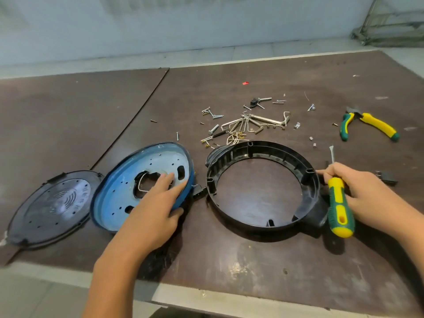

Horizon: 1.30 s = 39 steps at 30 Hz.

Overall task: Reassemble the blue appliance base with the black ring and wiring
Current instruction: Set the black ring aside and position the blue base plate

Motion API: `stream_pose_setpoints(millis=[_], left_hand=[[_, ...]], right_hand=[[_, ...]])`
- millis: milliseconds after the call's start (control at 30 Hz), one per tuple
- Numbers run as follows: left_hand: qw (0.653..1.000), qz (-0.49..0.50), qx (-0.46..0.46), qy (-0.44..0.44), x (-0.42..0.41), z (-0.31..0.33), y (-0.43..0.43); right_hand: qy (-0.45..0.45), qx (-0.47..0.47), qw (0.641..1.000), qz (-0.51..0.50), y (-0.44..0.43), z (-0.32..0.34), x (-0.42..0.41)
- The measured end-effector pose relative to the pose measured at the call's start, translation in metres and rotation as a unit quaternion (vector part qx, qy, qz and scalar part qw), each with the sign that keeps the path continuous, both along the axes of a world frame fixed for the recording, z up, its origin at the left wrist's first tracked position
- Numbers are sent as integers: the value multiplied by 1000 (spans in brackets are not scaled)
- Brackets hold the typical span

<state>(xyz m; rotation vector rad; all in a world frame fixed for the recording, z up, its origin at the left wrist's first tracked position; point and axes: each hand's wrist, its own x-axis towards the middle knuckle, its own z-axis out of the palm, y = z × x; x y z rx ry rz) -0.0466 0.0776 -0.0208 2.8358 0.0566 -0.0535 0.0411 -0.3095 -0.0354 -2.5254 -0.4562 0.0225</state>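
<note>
- One blue base (119, 198).
- One black ring (286, 152).
- One round black cover (46, 214).
- One screwdriver (339, 207), yellow and green.
- One pair of pliers (376, 125), same colours.
- Two hands: a left hand (156, 210) and a right hand (358, 187).
- One small black plug (389, 177).
- One red scrap (245, 83).
- One scatter of screws and bent metal strips (243, 125): well over a dozen pieces, too small and tangled for an exact count.
- Two brown table boards, a left board (68, 111) and a right board (275, 260).
</note>
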Motion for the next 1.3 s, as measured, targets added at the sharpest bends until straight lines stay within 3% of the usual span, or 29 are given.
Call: stream_pose_setpoints(millis=[167,367,600,900,1067,1300], left_hand=[[985,-66,78,-139,-5,19,-11],[963,-152,97,-201,-1,25,-40],[952,-193,102,-216,4,17,-58],[934,-171,108,-295,8,18,-49],[920,-119,79,-366,6,21,-32],[918,-62,53,-388,-8,42,-2]], right_hand=[[-13,-6,1000,4,0,4,-2],[-21,-30,999,-6,1,7,-3],[7,-19,1000,-15,3,5,-2],[-48,-86,992,-75,1,5,-3],[13,-127,982,-139,2,9,-5],[3,-121,973,-199,5,5,-2]])
